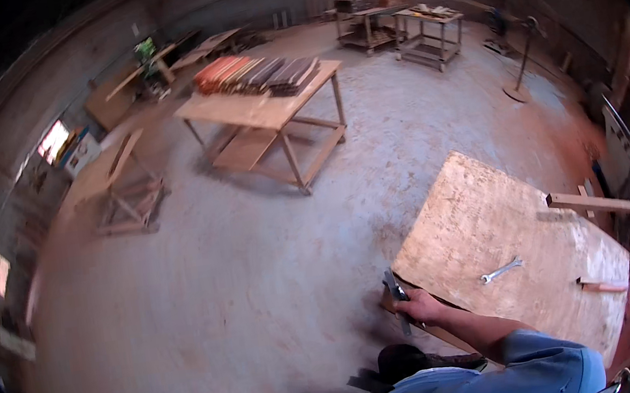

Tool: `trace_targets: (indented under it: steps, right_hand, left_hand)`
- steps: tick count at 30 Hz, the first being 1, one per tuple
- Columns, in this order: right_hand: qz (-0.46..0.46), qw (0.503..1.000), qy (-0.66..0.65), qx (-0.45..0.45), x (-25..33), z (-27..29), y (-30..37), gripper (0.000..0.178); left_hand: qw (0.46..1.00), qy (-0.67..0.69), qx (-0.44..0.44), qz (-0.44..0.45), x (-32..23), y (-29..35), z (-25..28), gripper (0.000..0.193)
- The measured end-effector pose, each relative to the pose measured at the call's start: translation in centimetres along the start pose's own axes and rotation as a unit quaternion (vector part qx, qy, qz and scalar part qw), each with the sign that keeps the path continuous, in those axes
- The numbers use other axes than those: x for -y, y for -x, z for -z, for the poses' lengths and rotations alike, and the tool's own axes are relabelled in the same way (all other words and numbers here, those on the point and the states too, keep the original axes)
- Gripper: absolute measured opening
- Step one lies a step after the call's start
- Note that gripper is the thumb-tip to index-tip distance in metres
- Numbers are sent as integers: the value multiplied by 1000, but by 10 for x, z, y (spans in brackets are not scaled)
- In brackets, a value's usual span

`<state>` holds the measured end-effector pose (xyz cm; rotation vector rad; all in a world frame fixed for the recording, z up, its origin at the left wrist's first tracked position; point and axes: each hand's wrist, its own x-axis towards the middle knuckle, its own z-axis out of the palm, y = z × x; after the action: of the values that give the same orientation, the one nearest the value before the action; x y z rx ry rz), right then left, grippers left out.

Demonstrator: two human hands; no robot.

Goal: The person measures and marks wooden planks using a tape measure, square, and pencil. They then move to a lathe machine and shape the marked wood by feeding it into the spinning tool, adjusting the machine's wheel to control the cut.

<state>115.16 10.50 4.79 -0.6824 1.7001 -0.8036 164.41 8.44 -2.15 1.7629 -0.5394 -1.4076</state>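
My right hand [420, 307], bare below a blue short sleeve, is closed round a narrow dark tool with a greyish part [396, 287]. Blur hides what kind it is. The hand is at the left edge of a worn wooden tabletop [462, 229]. On that top, to the right of the hand, lies a metal open-ended wrench [502, 270]. Farther right is a short reddish wooden piece [604, 286]. My left hand is outside the picture.
A wooden table [272, 111] with a lower shelf carries stacked striped strips [259, 76] in orange, brown and grey. A wooden stand [130, 209] is at left; two carts [430, 46] stand far back. A wooden bar [598, 203] juts over the tabletop's right side.
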Motion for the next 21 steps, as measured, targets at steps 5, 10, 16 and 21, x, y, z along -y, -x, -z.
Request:
trace_targets:
  steps: [5,10,16,21]
  right_hand:
    - [-12,999,-4,-51,106,-14,-82,38]
    - [-31,989,-111,-91,103,2,-213,26]
    - [-15,955,-252,-153,180,19,-275,27]
    - [-64,892,-353,-276,177,72,-324,18]
  left_hand:
    - [991,13,-4,-135,-131,-118,9,36]
    - [954,-42,6,-296,-330,-134,-153,33]
    - [933,-51,234,-269,-441,-166,-322,30]
    - [788,-172,440,-394,-512,-189,-468,27]
